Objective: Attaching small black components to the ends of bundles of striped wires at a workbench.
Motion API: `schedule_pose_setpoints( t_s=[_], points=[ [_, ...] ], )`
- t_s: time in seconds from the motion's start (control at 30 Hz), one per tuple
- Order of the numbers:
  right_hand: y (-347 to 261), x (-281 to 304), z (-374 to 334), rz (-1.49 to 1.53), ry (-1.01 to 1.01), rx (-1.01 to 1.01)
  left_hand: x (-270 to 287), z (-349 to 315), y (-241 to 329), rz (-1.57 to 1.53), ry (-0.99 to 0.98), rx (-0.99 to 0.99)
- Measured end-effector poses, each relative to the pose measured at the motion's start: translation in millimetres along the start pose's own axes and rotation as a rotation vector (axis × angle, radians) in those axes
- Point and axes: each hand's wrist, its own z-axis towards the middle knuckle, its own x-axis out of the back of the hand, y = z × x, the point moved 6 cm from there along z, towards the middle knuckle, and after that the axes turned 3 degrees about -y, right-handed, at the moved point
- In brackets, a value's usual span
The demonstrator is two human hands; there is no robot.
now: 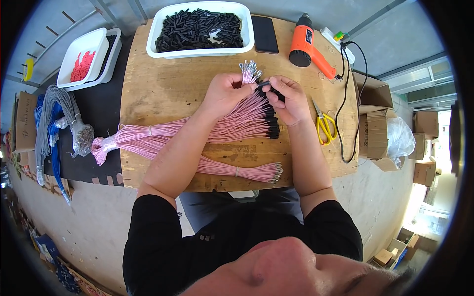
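My left hand (pixel 228 92) is closed round a bunch of pink wires (pixel 247 75), whose metal-tipped ends stick up past my fingers. Right beside it, my right hand (pixel 288 97) pinches a short black sleeve (pixel 264 84) at the wire ends, with more black pieces tucked in its fingers. Below my hands many pink wires fan out on the table, their right ends covered by black sleeves (pixel 272 123). A separate tied bundle of pink wires (pixel 237 170) with bare metal tips lies nearer to me.
On the wooden table (pixel 173 79) stand a white tub (pixel 152 44) of black sleeves, a phone (pixel 265 34), an orange heat gun (pixel 302 43) with a black cable (pixel 340 128), and yellow-handled scissors (pixel 326 127). Leftward are white trays (pixel 64 74) and grey wire bundles (pixel 54 98); cardboard boxes (pixel 373 133) stand right.
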Motion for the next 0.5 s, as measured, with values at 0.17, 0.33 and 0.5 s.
schedule_pose_setpoints(
  t_s=[0.17,0.33,0.5],
  points=[
    [2,3,2,-0.022,0.018,0.017,1,-1,-1,0.011,0.003,0.016],
    [-11,16,3,-0.047,0.169,0.189,10,-2,3,0.087,0.18,-0.044],
    [-11,14,1,-0.117,0.16,0.224,6,-3,8,0.145,0.183,-0.078]
  ],
)
